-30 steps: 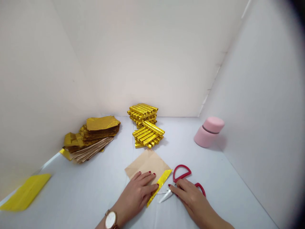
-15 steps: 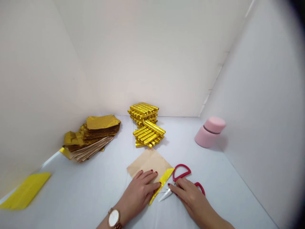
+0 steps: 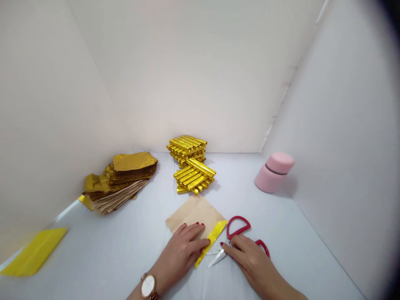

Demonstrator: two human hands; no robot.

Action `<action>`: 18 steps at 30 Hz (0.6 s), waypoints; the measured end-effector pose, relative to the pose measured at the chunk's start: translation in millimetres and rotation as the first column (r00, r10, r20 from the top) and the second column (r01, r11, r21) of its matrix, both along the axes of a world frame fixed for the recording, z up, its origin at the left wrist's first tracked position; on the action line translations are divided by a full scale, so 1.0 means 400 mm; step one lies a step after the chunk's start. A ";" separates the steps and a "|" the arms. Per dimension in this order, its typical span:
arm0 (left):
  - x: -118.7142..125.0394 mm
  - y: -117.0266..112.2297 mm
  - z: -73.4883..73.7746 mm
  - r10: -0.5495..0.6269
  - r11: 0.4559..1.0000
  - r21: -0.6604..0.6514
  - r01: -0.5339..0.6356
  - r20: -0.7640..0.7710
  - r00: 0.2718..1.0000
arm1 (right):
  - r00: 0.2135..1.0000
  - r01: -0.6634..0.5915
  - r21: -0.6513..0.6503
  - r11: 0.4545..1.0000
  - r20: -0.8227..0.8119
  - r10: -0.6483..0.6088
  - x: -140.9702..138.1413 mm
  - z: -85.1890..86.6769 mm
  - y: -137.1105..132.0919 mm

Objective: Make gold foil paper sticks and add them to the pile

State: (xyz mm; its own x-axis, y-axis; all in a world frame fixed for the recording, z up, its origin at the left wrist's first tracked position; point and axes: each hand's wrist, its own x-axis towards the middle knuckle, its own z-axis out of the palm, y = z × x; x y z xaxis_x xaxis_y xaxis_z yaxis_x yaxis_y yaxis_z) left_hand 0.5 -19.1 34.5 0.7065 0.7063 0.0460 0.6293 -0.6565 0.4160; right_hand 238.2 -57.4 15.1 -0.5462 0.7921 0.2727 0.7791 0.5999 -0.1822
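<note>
A tan sheet of paper (image 3: 195, 211) lies flat on the table, its near right edge folded over into a shiny gold strip (image 3: 217, 233). On that sheet my left hand (image 3: 185, 246) rests open, fingers spread across the tan side and thumb on the gold strip. A wristwatch is on the left wrist. Just right of the fold are scissors with red handles (image 3: 239, 231), blades pointing toward me. My right hand (image 3: 248, 254) covers their middle with fingers curled over it, the index finger stretched toward the blades. Part of the scissors is hidden under this hand.
Gold foil sticks (image 3: 195, 177) are stacked crosswise beyond the sheet. A pile of gold and tan papers (image 3: 125, 179) stands at the left, with a yellow sheet (image 3: 34, 252) nearer me. A pink bottle (image 3: 271, 177) is at the right. White walls (image 3: 200, 75) enclose the table.
The whole view has shifted very slightly. My right hand and the scissors have edged a little away from the gold fold; my left hand stays on the paper.
</note>
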 end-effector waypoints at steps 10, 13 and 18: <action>-0.013 0.002 0.003 -0.036 0.999 -0.029 0.036 0.011 0.999 | 1.000 0.031 -0.049 0.998 0.002 -0.031 -0.003 0.009 0.002; -0.013 0.002 0.004 -0.036 0.999 -0.035 0.036 0.018 0.999 | 1.000 0.029 -0.077 0.997 0.007 -0.028 -0.006 0.015 0.006; -0.013 0.004 0.008 -0.043 0.998 -0.035 0.044 0.028 0.999 | 1.000 0.006 -0.125 0.992 0.003 -0.006 -0.003 0.022 0.012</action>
State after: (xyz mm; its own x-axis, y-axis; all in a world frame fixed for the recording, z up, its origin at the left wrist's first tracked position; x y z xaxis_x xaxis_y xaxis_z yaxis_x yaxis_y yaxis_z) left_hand -4.7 -17.4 37.8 0.7354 0.6764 0.0408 0.5885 -0.6674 0.4563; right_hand 236.8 -52.5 24.0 -0.5417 0.8232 0.1701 0.7831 0.5678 -0.2537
